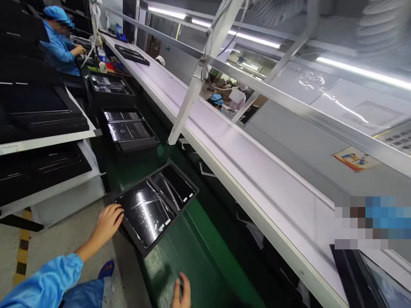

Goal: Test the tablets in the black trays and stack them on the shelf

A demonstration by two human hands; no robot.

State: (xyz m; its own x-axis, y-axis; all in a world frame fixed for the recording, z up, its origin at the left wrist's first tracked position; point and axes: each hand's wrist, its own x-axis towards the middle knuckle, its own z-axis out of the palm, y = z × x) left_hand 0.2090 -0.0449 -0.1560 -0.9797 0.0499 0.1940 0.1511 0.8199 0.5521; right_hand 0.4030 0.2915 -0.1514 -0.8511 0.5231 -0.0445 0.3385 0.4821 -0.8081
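A black foam tray [141, 251] lies at an angle on the green surface in front of me. Two dark, glossy panels under clear film fill its recesses: a larger panel [144, 209] and a narrower panel [175, 184], each with small white labels. My left hand [109, 220], in a blue sleeve, is at the tray's left edge with fingers stretched out; whether they touch it I cannot tell. Low in the view, my right hand [181, 293] is over the green surface, its thumb and a finger apart and nothing between them. The frame's bottom edge cuts it off.
More black trays with panels [130, 130] stand farther along the green bench [199, 265]. A long white raised shelf [244, 171] runs on the right, with a metal post [189, 100]. Racks of black trays [35, 107] fill the left. A co-worker [59, 42] sits beyond.
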